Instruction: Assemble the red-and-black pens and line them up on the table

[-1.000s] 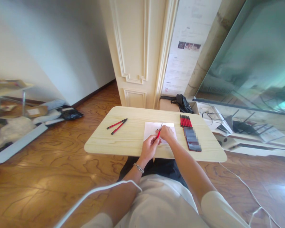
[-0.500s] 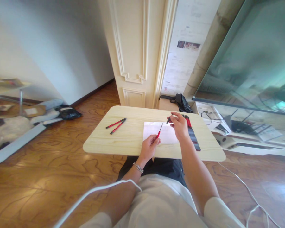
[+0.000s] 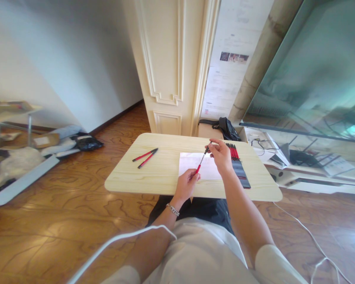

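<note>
My left hand point(image 3: 187, 184) is closed around the red barrel point(image 3: 198, 169) of a pen, over a white sheet of paper point(image 3: 185, 161). A thin refill point(image 3: 203, 157) sticks up out of this barrel. Between the fingertips of my right hand point(image 3: 222, 157) is the black upper part point(image 3: 207, 150) of a pen, meeting the refill's upper end; whether it has slid over the tip is too small to tell. Just right of that hand, several red and black pens point(image 3: 234, 151) stand side by side at the top of a dark pen case point(image 3: 243, 177), partly hidden by my hand.
Two red and black pens point(image 3: 148, 158) lie near the left end of the pale wooden table point(image 3: 124, 177). A black bag point(image 3: 227, 129) sits beyond its far edge. White cables point(image 3: 301, 225) trail over the floor at right, and a large glass screen point(image 3: 310, 79) stands beyond.
My right hand has brought the black pen part left and down to the refill's end; before, a gap separated them. The left hand has stayed nearly still.
</note>
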Action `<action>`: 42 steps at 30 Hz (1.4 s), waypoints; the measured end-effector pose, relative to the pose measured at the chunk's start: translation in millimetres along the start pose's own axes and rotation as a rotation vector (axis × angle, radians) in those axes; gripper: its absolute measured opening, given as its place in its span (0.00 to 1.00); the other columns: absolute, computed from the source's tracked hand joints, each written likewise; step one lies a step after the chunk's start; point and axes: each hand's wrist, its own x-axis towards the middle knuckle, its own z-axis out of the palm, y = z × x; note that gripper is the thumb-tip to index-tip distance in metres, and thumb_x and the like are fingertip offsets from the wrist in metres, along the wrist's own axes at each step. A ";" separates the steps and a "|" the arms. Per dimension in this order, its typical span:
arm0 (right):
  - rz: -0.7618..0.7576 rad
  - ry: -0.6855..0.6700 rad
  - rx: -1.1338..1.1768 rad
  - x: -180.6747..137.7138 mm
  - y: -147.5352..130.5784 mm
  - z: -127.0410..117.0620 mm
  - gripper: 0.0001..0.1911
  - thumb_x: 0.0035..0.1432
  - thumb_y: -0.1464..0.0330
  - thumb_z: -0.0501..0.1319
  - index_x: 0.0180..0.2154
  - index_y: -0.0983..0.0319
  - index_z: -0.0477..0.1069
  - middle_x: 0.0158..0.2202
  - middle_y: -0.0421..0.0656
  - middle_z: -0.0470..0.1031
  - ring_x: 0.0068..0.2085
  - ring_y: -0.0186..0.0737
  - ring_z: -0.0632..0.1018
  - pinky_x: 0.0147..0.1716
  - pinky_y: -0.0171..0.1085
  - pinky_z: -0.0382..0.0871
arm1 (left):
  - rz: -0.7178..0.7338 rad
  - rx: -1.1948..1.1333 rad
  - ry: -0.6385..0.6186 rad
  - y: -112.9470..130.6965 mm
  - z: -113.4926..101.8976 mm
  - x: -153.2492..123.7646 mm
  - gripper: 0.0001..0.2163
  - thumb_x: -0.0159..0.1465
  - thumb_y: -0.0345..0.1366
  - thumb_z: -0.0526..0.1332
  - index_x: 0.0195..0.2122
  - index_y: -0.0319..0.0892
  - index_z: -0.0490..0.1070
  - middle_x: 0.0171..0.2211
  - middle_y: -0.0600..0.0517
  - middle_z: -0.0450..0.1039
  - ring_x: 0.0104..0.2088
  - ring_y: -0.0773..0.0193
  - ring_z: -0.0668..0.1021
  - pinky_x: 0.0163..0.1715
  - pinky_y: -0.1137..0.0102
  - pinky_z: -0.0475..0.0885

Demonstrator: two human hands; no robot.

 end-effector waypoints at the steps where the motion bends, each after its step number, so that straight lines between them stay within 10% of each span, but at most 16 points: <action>1: -0.003 0.000 -0.005 -0.4 -0.3 -0.1 0.21 0.53 0.57 0.59 0.46 0.62 0.67 0.34 0.45 0.78 0.29 0.34 0.74 0.24 0.31 0.64 | 0.000 0.003 -0.001 0.6 0.1 -0.1 0.14 0.63 0.45 0.58 0.41 0.40 0.71 0.34 0.48 0.76 0.35 0.63 0.78 0.39 0.66 0.73; 42: -0.043 -0.089 -0.087 -10.2 5.2 -1.9 0.21 0.53 0.58 0.60 0.45 0.62 0.69 0.32 0.45 0.78 0.30 0.36 0.76 0.27 0.34 0.67 | -0.012 0.027 -0.003 4.2 -0.5 -0.5 0.13 0.62 0.45 0.59 0.40 0.40 0.72 0.32 0.49 0.76 0.34 0.63 0.78 0.38 0.67 0.72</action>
